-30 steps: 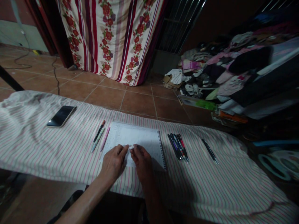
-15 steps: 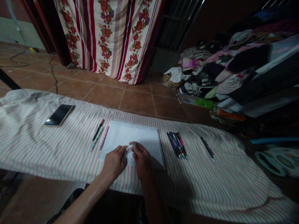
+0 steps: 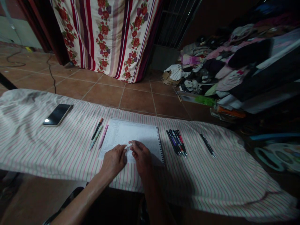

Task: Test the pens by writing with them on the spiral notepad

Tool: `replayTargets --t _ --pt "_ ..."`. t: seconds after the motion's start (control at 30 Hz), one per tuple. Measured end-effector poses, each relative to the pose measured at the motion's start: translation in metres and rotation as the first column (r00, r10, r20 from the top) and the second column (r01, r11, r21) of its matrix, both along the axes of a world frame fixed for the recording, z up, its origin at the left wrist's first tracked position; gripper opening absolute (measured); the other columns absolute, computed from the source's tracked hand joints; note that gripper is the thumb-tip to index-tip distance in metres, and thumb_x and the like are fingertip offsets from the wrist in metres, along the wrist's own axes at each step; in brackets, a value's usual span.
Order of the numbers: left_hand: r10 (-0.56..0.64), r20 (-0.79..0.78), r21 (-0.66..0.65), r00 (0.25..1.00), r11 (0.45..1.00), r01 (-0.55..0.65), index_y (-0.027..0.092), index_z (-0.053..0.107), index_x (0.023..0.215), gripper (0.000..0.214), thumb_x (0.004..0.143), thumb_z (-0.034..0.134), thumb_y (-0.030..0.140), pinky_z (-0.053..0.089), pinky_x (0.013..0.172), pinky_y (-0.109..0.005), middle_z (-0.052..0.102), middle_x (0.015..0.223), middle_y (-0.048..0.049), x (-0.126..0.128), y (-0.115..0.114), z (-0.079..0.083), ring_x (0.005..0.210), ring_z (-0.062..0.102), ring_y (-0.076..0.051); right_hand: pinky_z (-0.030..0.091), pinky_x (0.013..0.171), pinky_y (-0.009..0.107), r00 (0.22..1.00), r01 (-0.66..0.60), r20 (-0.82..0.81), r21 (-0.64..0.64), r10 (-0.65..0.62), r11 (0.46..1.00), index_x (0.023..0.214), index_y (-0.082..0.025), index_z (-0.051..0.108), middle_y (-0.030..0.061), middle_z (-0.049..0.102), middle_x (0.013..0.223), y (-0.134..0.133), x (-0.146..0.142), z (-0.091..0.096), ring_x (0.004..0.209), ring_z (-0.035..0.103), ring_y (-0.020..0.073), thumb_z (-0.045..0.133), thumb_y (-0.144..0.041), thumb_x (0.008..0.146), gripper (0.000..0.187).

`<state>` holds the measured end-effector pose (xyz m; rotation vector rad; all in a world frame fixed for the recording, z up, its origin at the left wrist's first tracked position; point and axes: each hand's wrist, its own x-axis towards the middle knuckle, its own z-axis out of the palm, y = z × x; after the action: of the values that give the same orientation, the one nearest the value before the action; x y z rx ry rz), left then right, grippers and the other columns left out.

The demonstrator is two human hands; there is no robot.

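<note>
A spiral notebook [image 3: 136,134] lies open on the striped cloth [image 3: 47,147]. Both my hands rest on its near edge. My left hand [image 3: 114,162] and my right hand [image 3: 141,157] pinch a small pale object [image 3: 128,146] between their fingertips; it looks like a pen or its cap, too small to name surely. Three pens [image 3: 97,135] lie left of the notebook. A bundle of dark pens [image 3: 177,142] lies right of it, and a single black pen [image 3: 207,145] farther right.
A phone [image 3: 57,114] lies on the cloth at the left. Beyond the table is a tiled floor [image 3: 138,100], a flowered curtain [image 3: 110,34] and a heap of clothes [image 3: 222,68] at the right. A cable [image 3: 50,73] runs across the floor.
My hands have stayed together on the notebook, pinching the small pale object. The view has drifted slightly, so everything sits a little lower left.
</note>
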<state>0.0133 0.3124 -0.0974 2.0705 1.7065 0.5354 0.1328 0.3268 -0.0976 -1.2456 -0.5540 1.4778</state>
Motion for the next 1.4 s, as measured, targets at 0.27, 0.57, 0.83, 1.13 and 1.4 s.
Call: replayTargets --t 0.27,0.57,0.83,1.13,1.4 --pt "0.017 -0.028 0.008 0.999 1.0 -0.017 0.017 0.056 0.103 0.028 0.088 0.032 0.021 0.045 0.068 -0.027 0.064 0.088 -0.006 -0.001 0.001 -0.003 0.081 0.062 -0.018 0.039 0.052 0.018 0.997 -0.019 -0.081 0.007 0.019 1.0 0.085 -0.017 0.062 0.0032 0.066 0.079 -0.001 -0.002 0.0 0.071 0.063 0.0134 0.073 -0.038 0.06 0.034" --pt "0.006 -0.082 -0.018 0.997 1.0 -0.007 0.018 0.055 0.103 0.028 0.088 0.032 0.021 0.043 0.066 -0.026 0.063 0.087 -0.005 -0.002 0.001 -0.002 0.079 0.062 -0.018 0.041 0.053 0.017 0.999 -0.021 -0.043 -0.03 0.02 0.999 0.087 -0.017 0.066 0.0044 0.068 0.084 0.0 0.0 -0.002 0.071 0.061 0.0117 0.072 -0.037 0.06 0.034" --pt "-0.024 -0.124 -0.022 0.992 1.0 0.022 0.018 0.056 0.1 0.027 0.087 0.032 0.021 0.041 0.061 -0.026 0.062 0.083 -0.0044 -0.003 -0.002 0.002 0.075 0.062 -0.018 0.041 0.051 0.016 1.0 -0.012 0.029 -0.034 0.013 0.999 0.075 -0.015 0.063 0.004 0.067 0.076 0.0 0.0 -0.005 0.067 0.061 0.0116 0.073 -0.039 0.06 0.03" --pt "0.032 -0.064 -0.045 0.997 0.998 -0.035 0.019 0.055 0.103 0.027 0.087 0.034 0.02 0.042 0.069 -0.025 0.064 0.091 -0.0046 -0.006 0.001 0.003 0.083 0.061 -0.017 0.042 0.05 0.018 0.984 -0.111 -0.146 -0.038 0.105 0.993 0.102 -0.019 0.059 0.0075 0.069 0.093 0.001 0.0 0.001 0.072 0.065 0.0155 0.073 -0.035 0.06 0.048" --pt "-0.017 -0.098 -0.044 0.995 0.999 0.013 0.018 0.056 0.1 0.029 0.089 0.03 0.024 0.042 0.065 -0.026 0.063 0.086 -0.005 -0.004 -0.003 0.004 0.077 0.061 -0.017 0.04 0.047 0.017 1.0 -0.026 -0.013 -0.036 0.026 0.999 0.073 -0.016 0.065 0.0056 0.069 0.08 0.003 -0.001 -0.009 0.063 0.06 0.0109 0.074 -0.037 0.058 0.027"
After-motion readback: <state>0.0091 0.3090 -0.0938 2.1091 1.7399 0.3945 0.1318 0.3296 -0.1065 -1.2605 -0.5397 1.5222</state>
